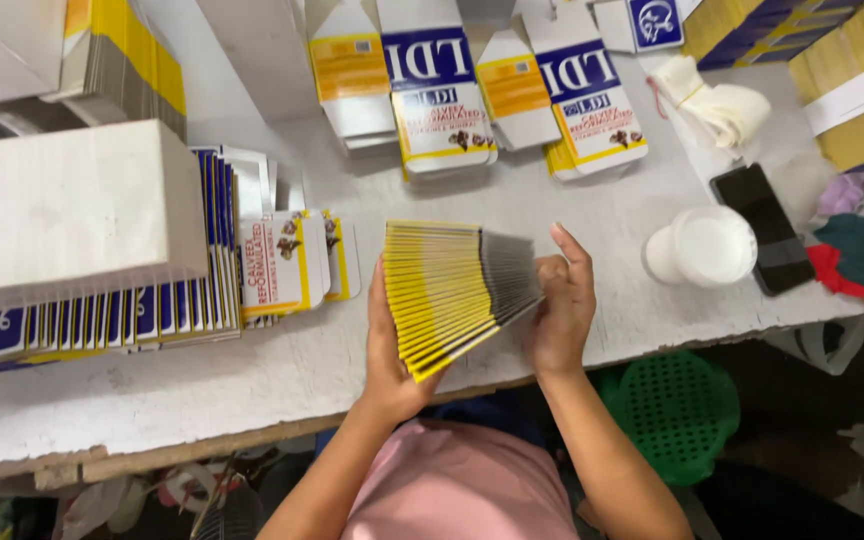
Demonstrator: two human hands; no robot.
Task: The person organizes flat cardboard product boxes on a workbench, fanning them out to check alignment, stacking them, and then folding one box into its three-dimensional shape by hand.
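Both hands hold one fanned stack of flat cartons (457, 292) just above the bench (592, 215), in the middle of the frame. The left hand (389, 360) cups the stack from beneath and along its yellow-edged left side, fingers hidden under the cartons, so its grip is closed around the stack's lower left corner. The right hand (562, 305) presses against the grey right edge, thumb up and fingers curled in, pinching the fan where it narrows. The stack's long axis runs from the upper left down to the lower right of the frame, the yellow edges spread wide on the left and the grey ends drawn together near the right hand. The stack lies directly between the two grips, touching both; the right hand sits at the tight end, the left hand at the spread end.

To the left of the frame, a row of standing flat cartons (152, 300) leans under a white box (67, 205). At the upper centre lie flattened blue-and-white cartons (442, 90) in overlapping piles. To the right stand a white lidded tub (707, 248) and a black phone (764, 228), just beside each other, with coloured rags (857, 245) at the far right. A green perforated stool (674, 405) sits below the bench edge.
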